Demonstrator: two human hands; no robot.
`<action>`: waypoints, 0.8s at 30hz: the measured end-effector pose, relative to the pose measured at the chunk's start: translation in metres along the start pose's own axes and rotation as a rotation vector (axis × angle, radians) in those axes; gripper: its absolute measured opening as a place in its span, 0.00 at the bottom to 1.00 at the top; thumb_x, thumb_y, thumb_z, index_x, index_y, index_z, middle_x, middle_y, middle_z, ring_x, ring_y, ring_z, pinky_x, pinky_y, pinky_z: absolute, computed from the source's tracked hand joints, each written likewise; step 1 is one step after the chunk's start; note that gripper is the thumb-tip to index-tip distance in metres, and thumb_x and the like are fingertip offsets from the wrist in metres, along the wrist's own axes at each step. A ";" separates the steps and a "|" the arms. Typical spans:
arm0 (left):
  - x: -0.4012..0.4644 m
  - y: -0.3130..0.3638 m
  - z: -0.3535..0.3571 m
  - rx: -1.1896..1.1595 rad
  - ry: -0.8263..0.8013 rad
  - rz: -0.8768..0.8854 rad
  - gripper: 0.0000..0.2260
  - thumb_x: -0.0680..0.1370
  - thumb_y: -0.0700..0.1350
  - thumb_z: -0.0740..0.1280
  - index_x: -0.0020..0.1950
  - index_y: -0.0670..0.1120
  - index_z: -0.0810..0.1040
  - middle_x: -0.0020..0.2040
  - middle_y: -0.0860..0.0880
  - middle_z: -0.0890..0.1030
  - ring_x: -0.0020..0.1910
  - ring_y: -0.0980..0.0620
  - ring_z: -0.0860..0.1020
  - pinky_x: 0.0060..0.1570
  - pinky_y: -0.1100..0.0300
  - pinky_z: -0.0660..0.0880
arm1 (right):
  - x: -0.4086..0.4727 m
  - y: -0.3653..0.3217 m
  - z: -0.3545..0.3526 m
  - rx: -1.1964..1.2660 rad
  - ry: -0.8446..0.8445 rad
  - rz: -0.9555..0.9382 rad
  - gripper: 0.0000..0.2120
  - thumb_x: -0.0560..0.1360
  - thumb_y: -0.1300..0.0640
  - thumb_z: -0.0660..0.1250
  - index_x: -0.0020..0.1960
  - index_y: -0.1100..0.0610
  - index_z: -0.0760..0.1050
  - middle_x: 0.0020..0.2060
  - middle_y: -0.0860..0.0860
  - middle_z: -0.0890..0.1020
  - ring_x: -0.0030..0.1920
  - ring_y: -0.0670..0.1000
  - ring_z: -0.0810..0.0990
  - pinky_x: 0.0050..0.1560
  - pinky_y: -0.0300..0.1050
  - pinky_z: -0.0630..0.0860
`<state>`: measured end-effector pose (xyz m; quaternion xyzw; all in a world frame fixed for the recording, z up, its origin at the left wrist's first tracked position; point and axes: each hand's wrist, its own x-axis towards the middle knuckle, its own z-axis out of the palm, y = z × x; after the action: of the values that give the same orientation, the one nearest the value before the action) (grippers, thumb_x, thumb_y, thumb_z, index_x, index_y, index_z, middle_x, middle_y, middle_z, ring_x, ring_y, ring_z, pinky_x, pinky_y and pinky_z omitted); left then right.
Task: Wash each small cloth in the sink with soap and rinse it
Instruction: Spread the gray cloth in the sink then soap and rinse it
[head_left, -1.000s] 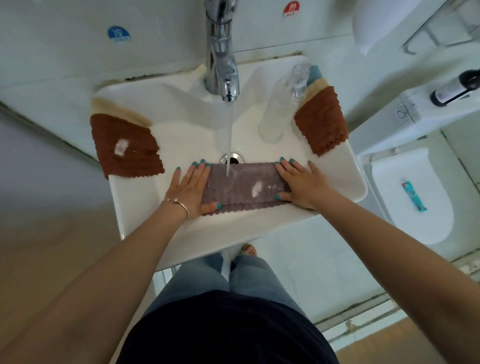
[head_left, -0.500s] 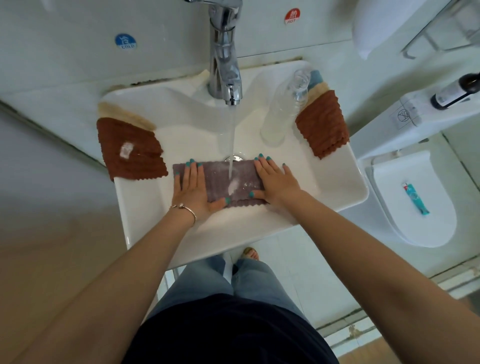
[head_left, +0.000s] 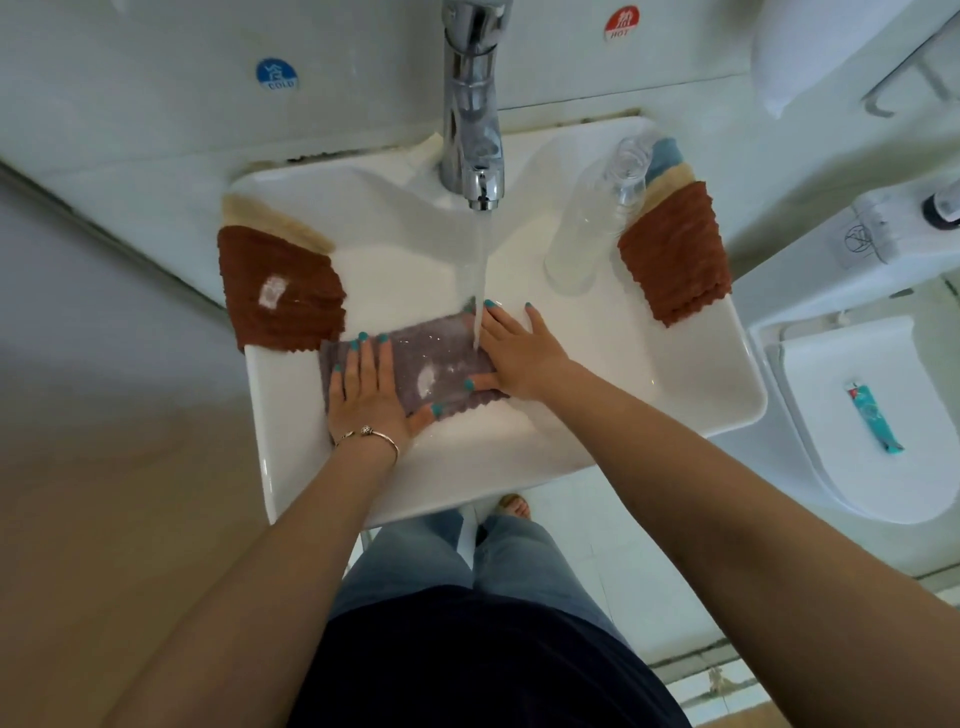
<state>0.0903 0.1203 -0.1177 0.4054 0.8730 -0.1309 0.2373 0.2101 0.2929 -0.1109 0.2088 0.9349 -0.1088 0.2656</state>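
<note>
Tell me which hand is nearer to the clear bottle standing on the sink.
Right. The right hand lies flat on the grey cloth, below and just left of the clear bottle. The left hand presses the cloth's far left end, farther away.

A grey-purple cloth (head_left: 415, 364) with a white soap smear lies flat in the white sink (head_left: 675, 384), wet under the running tap water (head_left: 478, 280). Brown cloths drape the left rim (head_left: 275, 291) and right rim (head_left: 675, 249).

Soft even daylight, wide-angle edge distortion
</note>
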 end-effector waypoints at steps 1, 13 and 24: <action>-0.002 -0.001 0.001 0.021 -0.008 -0.024 0.44 0.77 0.69 0.51 0.76 0.45 0.29 0.78 0.45 0.32 0.77 0.46 0.35 0.75 0.50 0.38 | 0.004 -0.001 -0.001 -0.012 -0.012 -0.020 0.44 0.78 0.33 0.54 0.79 0.56 0.37 0.79 0.50 0.38 0.78 0.48 0.36 0.75 0.63 0.39; -0.001 -0.002 -0.001 -0.089 -0.075 0.061 0.48 0.74 0.71 0.57 0.77 0.49 0.30 0.77 0.47 0.29 0.76 0.47 0.32 0.74 0.46 0.36 | -0.015 0.011 0.012 -0.145 -0.023 -0.033 0.45 0.76 0.28 0.44 0.78 0.57 0.31 0.78 0.51 0.34 0.77 0.49 0.33 0.73 0.66 0.35; 0.032 0.063 -0.012 -0.094 -0.033 0.394 0.45 0.74 0.70 0.59 0.78 0.56 0.33 0.78 0.50 0.32 0.77 0.50 0.34 0.72 0.42 0.33 | -0.070 0.074 0.026 -0.076 -0.082 0.300 0.48 0.74 0.26 0.47 0.78 0.55 0.31 0.78 0.51 0.34 0.78 0.50 0.35 0.74 0.64 0.34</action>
<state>0.1175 0.1861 -0.1265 0.5549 0.7778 -0.0478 0.2914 0.3094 0.3276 -0.1013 0.3314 0.8850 -0.0409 0.3245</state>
